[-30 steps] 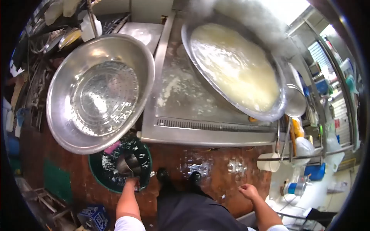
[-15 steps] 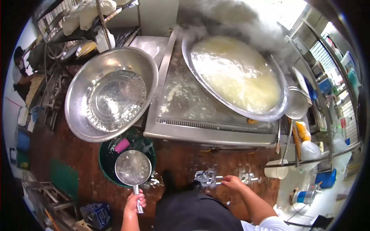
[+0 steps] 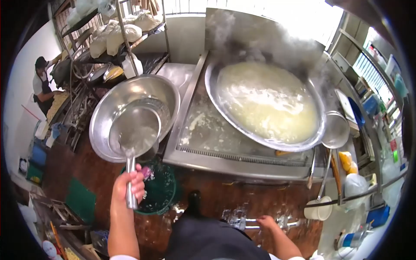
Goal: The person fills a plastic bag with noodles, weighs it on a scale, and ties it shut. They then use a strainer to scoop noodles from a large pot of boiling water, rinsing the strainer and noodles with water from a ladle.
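My left hand (image 3: 128, 185) is closed round the tubular handle of a metal dipper (image 3: 141, 132). The dipper's round bowl is over the near part of a large shiny metal basin (image 3: 167, 93); its contents are blurred. Just below the basin's rim stands a dark green bucket (image 3: 167, 190) with liquid in it and something pink (image 3: 148, 173), partly behind my left hand. Low on the right, my right hand (image 3: 265, 222) hangs above the wet floor, its fingers loosely curled and nothing visible in them.
A huge steaming pan (image 3: 211, 99) of pale yellowish liquid sits on the metal stove (image 3: 199, 125). Beside it are a long-handled strainer (image 3: 336, 130) and a white bucket (image 3: 318, 210). Another person (image 3: 43, 86) stands at the far left by a rack with bags (image 3: 117, 39).
My left hand has lifted the dipper up and forward, from over the green bucket to over the basin. The view has tilted upward. My right hand stays low on the right.
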Tool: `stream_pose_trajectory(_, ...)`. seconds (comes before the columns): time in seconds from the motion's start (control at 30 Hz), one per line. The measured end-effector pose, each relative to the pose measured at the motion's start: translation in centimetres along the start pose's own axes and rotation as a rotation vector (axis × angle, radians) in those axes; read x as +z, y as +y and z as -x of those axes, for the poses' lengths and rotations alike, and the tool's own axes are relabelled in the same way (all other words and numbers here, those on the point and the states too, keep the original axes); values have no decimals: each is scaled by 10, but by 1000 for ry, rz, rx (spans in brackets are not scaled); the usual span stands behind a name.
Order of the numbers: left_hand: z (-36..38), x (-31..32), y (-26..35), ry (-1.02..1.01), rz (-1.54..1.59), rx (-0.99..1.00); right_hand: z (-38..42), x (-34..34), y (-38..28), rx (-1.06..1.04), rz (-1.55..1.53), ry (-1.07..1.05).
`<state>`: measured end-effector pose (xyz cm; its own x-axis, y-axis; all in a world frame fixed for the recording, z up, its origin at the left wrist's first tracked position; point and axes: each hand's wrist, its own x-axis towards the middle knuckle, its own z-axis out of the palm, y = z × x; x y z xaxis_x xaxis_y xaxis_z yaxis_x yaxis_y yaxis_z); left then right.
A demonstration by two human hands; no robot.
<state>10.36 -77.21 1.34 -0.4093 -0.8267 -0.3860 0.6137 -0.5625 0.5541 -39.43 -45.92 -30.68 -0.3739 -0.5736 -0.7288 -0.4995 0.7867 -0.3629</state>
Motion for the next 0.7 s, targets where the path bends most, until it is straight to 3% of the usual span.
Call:
stream_pose_trajectory(0.1,-77,15,35,-15,-144,-26,6,-5,14,66,-83,-51)
stream_pose_trajectory(0.2,-177,20,78,-92,-90,-136,22,-10,5,188,-49,74)
stream_pose_trajectory(0.27,-238,38,104,-62,-159,-157,4,1,43,332,-206,120)
stream_pose_trajectory(0.33,-302,47,125,-46,-281,-146,31,-23,-12,334,-372,97)
stream_pose_trajectory(0.37,-327,59,134,-95,-358,-114,20,-12,-5,416,-673,95)
stream_pose_trajectory(0.47,-424,78,156,-147,-396,-226,50,-22,-90,472,-812,178)
stream_pose_trajectory(0.5,-447,91,159,-161,-409,-223,43,-6,-89,425,-855,191)
stream_pose_trajectory(0.63,-530,132,171,-167,-400,-274,43,15,-95,431,-697,19)
stream_pose_trajectory(0.7,-563,145,174,-159,-438,-248,52,19,-100,472,-709,41)
